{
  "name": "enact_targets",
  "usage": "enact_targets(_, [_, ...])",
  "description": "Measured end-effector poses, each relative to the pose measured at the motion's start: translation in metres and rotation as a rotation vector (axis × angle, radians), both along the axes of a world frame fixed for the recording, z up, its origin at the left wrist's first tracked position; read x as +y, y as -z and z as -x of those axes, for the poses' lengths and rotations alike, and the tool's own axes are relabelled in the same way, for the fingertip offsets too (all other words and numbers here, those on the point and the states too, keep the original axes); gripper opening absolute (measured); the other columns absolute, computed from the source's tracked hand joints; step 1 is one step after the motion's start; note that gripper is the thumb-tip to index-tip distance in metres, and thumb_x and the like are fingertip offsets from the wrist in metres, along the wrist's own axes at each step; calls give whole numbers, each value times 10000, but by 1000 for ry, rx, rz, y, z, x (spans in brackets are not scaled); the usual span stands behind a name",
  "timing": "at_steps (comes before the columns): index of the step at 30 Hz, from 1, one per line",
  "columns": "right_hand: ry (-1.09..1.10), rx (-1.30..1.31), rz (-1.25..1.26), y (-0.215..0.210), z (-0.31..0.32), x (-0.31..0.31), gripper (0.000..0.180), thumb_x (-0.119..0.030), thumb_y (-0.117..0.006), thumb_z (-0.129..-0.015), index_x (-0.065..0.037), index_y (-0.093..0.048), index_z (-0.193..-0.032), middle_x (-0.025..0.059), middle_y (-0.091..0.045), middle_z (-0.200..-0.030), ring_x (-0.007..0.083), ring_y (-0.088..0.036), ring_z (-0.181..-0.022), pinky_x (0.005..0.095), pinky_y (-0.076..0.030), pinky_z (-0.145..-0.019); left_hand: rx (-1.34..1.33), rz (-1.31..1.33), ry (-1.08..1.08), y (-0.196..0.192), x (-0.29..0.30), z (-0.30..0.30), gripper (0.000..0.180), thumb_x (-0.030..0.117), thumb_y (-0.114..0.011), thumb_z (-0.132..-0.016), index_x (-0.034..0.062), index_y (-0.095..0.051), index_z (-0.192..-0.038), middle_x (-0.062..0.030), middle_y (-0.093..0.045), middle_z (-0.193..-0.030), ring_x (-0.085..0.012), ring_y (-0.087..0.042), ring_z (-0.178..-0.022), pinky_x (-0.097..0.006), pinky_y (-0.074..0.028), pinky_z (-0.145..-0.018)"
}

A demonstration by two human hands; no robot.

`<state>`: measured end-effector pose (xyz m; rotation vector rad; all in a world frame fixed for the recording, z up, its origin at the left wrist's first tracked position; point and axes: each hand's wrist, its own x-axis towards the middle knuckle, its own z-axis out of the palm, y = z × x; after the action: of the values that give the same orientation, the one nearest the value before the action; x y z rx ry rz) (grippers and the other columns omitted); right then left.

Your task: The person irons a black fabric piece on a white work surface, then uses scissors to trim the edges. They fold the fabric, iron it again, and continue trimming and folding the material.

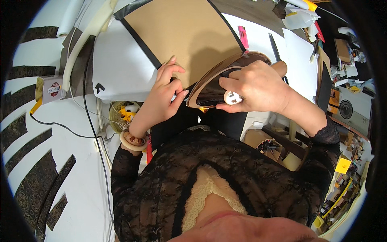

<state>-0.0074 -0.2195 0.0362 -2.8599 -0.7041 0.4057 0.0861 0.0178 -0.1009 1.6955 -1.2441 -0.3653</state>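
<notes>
Two black strips [139, 38] beside brown card [181, 32]

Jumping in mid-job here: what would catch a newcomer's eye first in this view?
First, the clothes iron at centre, gripped from above by the right hand, its pointed tip at the lower edge of a tan cardboard panel with a black fabric border. The left hand presses its fingertips on that edge beside the iron's tip. Dark patterned fabric strips lie across the white table at left.
</notes>
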Motion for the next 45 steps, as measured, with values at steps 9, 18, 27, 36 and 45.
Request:
enact_targets(9, [24, 48, 57, -9, -4, 15, 433, -484, -709, -829, -57, -650, -875, 109, -643, -640, 299, -676, -632, 388, -530, -581, -42, 15, 16, 1, 1, -5, 198, 27, -670, -854, 14, -496, -760, -161, -504, -1234, -441, -404, -1352, -478, -382, -1062])
enact_targets(18, [54, 24, 16, -4, -5, 14, 426, -481, -709, -837, -59, -655, -860, 102, -634, -621, 306, -660, -599, 388, -526, -573, -14, -11, 30, 0, 5, -12, 184, 18, -655, -852, 28, -472, -872, -158, -495, -1252, -407, -424, -1347, -443, -407, -1038])
enact_targets(27, [101, -28, 9, 2, 0, 24, 413, -466, -728, -825, -61, -649, -856, 113, -625, -588, 316, -656, -572, 408, -525, -535, -20, -36, 40, 2, 7, -13, 152, -24, -604, -870, 39, -466, -877, -130, -485, -1283, -390, -421, -1372, -428, -395, -1059])
enact_targets(36, [204, -48, 36, 1, -1, 40, 441, -479, -723, -829, -46, -640, -828, 116, -617, -572, 304, -659, -555, 393, -537, -529, 110, -35, 31, 5, 10, -18, 130, 111, -486, -1005, -3, -540, -1037, -141, -507, -1317, -335, -443, -1361, -390, -384, -1073])
enact_targets(45, [180, -23, -97, -2, -15, 31, 393, -412, -783, -805, -79, -694, -992, 106, -698, -751, 286, -681, -632, 346, -530, -577, 85, 31, -154, 11, 15, -39, 377, 269, -407, -1076, 9, -605, -1263, -159, -577, -1380, -305, -473, -1361, -392, -314, -1157])
